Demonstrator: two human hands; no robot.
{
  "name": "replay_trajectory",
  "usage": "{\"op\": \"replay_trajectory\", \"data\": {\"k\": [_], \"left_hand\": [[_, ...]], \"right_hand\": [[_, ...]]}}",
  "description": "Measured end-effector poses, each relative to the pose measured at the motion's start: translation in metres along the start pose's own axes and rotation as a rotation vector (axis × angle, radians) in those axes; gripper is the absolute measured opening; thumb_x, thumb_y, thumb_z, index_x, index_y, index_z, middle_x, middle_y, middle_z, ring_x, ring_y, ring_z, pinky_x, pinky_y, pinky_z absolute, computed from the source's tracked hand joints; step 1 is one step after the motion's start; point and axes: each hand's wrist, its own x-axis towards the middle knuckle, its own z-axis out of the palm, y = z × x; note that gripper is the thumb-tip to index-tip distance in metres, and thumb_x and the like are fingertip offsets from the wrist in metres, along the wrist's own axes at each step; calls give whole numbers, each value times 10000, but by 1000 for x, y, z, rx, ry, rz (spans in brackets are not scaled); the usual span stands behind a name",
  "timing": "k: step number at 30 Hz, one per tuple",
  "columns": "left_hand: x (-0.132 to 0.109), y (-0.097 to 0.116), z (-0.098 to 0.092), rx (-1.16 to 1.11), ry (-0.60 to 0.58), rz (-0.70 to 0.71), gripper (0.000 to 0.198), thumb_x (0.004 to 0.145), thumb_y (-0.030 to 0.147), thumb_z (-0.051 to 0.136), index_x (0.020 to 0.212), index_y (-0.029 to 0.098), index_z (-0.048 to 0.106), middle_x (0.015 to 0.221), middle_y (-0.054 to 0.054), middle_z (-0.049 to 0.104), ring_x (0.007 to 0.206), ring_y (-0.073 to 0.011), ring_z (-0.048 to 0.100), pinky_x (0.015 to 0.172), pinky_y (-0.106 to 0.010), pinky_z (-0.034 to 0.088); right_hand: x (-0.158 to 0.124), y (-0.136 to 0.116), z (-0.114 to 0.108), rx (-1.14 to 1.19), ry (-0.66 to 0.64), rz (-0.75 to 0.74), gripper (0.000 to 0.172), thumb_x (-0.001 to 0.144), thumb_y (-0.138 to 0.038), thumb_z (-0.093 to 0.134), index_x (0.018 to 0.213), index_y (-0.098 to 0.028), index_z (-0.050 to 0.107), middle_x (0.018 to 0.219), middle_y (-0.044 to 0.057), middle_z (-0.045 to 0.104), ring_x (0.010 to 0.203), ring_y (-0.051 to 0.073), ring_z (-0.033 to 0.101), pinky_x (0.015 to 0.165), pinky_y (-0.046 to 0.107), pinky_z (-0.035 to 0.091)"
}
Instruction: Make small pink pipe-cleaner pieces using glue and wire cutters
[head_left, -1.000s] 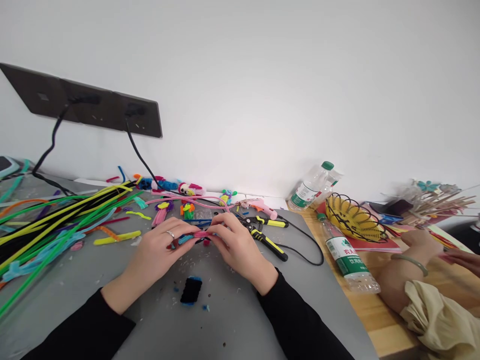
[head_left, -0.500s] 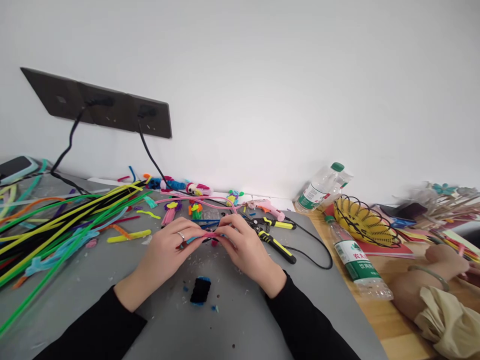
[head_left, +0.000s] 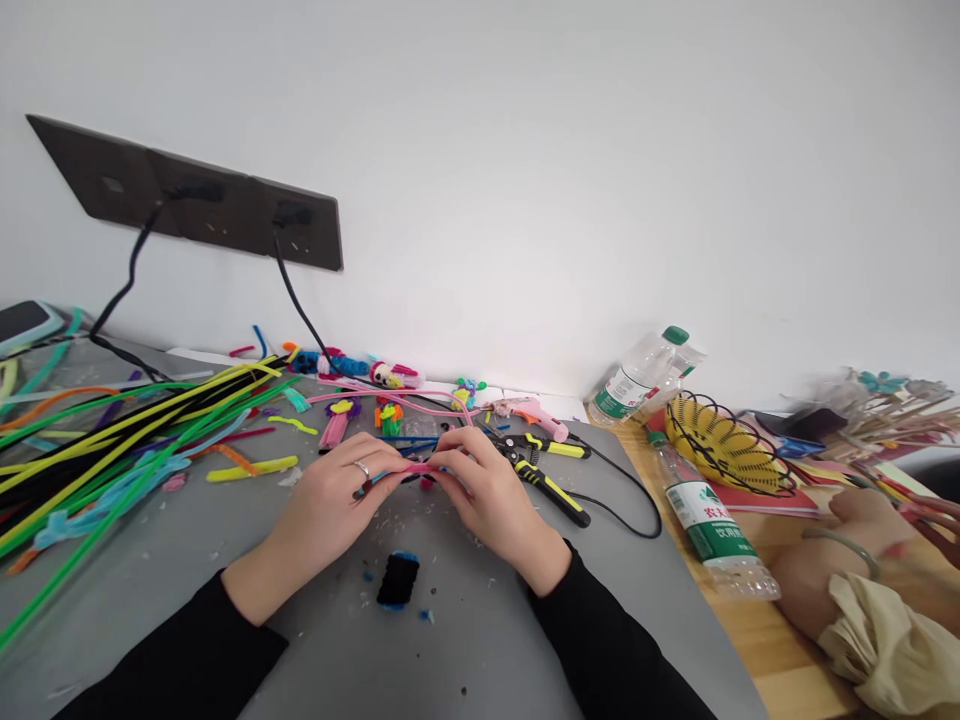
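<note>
Both my hands meet over the grey table [head_left: 225, 560], pinching a small pipe-cleaner piece [head_left: 417, 469] of pink and light blue between them. My left hand [head_left: 337, 500], with a ring on one finger, grips its left end. My right hand [head_left: 487, 495] closes its fingers on the right end. A long pink pipe cleaner [head_left: 390, 396] loops away behind the hands. A small black and blue fuzzy block [head_left: 398, 580] lies on the table just in front of my wrists.
A heap of long yellow, green and black pipe cleaners [head_left: 112, 430] lies at left. Yellow-handled pliers [head_left: 547, 480], a pink glue gun [head_left: 529, 412] and a black cable lie right of my hands. Two water bottles [head_left: 705, 525] and a wire basket [head_left: 720, 445] sit further right. Another person's forearm [head_left: 825, 570] rests at far right.
My hands stay joined on the small piece with only slight finger movement. The view shifted a little. The other person's hand at right has moved about.
</note>
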Motion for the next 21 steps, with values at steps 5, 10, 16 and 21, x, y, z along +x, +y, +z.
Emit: {"op": "replay_trajectory", "data": {"k": [5, 10, 16, 21], "left_hand": [[0, 0, 0, -1, 15, 22, 223, 1036, 233, 557, 916, 228, 745, 845, -20, 772, 793, -185, 718, 743, -299, 589], [0, 1, 0, 7, 1, 2, 234, 1030, 237, 547, 914, 237, 751, 849, -25, 774, 800, -193, 719, 736, -306, 590], [-2, -1, 2, 15, -15, -24, 250, 1041, 292, 532, 925, 245, 749, 868, -28, 780, 819, -201, 729, 749, -309, 591], [-5, -5, 3, 88, -63, -36, 294, 1070, 379, 481, 1025, 252, 742, 983, -42, 792, 874, -207, 736, 743, -297, 580]], "right_hand": [[0, 0, 0, 2, 5, -11, 184, 1080, -219, 486, 1070, -203, 669, 1095, 115, 647, 1030, 206, 629, 867, 339, 578], [0, 0, 0, 1, -2, -10, 187, 1079, -218, 483, 1083, -206, 670, 1098, 115, 642, 1039, 207, 632, 880, 342, 580], [0, 1, 0, -5, 3, -3, 200, 1083, -235, 476, 1073, -207, 674, 1088, 117, 640, 1018, 207, 629, 858, 343, 584], [0, 1, 0, -5, 1, 0, 196, 1083, -224, 478, 1076, -209, 673, 1097, 112, 640, 1035, 206, 630, 884, 341, 581]]}}
